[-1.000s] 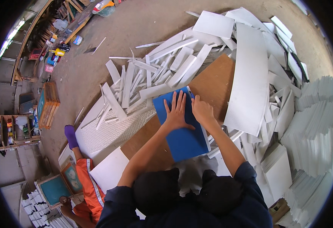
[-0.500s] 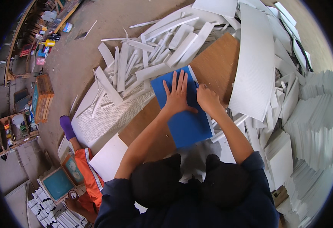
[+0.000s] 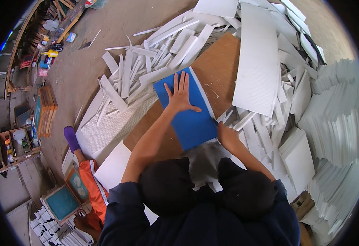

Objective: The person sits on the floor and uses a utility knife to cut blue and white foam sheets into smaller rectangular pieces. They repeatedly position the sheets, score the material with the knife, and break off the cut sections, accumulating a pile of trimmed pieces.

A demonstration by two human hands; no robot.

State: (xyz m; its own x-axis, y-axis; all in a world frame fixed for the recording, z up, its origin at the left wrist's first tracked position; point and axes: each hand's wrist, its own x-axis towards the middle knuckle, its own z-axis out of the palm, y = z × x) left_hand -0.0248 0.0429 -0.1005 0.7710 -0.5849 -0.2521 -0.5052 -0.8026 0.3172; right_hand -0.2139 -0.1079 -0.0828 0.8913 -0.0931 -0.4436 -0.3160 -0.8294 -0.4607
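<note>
My left hand lies flat with fingers spread on a blue rectangular panel, pressing on its upper half. A narrow white edge of a sheet shows along the panel's right side. My right hand is closed round a slim dark cutter knife at the lower right edge of the panel. The fingers hide most of the knife, and its blade tip is hard to make out. Beneath the panel is a brown wooden board.
White offcut strips pile up beyond the board. A large white sheet lies to the right, with tall stacks of white sheets farther out. Another person's orange-clad leg and purple sock are at the left.
My right hand has drawn the knife down along the panel's right edge, toward me. My left hand keeps its place on the panel. The whole view has shifted slightly.
</note>
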